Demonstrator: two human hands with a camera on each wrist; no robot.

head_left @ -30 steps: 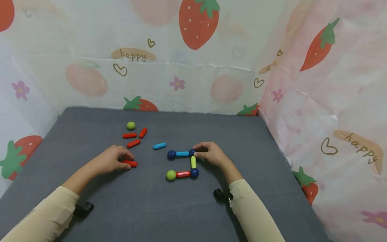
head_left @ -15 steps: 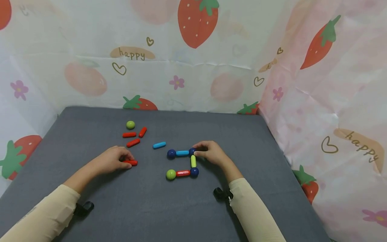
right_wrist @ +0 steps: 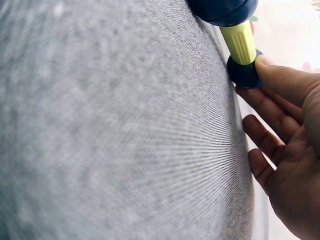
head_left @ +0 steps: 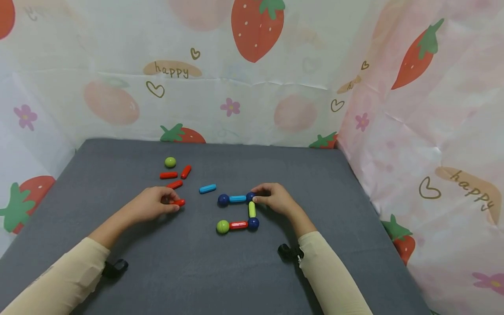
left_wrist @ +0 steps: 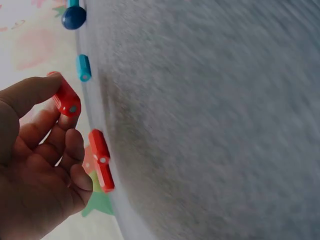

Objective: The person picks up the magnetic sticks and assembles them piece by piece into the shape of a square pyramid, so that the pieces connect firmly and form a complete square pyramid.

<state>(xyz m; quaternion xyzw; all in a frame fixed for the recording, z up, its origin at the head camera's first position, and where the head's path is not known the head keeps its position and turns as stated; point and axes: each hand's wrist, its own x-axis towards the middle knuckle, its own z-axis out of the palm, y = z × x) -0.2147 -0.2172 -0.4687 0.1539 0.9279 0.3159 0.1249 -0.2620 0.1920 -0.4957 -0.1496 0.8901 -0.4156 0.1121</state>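
Observation:
My left hand [head_left: 151,204] pinches a red magnetic rod [left_wrist: 66,97] between thumb and fingers, held off the cloth in the left wrist view. My right hand [head_left: 276,200] has thumb and fingers on a dark blue ball [right_wrist: 243,72] at the far corner of a joined figure. From that ball a light blue rod [head_left: 238,199] runs left to another dark blue ball [head_left: 223,200]. A yellow-green rod [head_left: 252,210] runs nearer to a third dark blue ball [head_left: 253,224]. There a red rod [head_left: 238,225] joins on, ending in a green ball [head_left: 222,227].
Beyond my left hand lie loose red rods [head_left: 169,175] and a green ball [head_left: 170,162]. A loose light blue rod [head_left: 207,188] lies between them and the figure. Grey cloth [head_left: 204,271] covers the table; printed curtains [head_left: 244,87] stand behind and beside it.
My left hand has picked the red rod up from the cloth and moved slightly away from me and to the right. My right hand stays on the corner ball.

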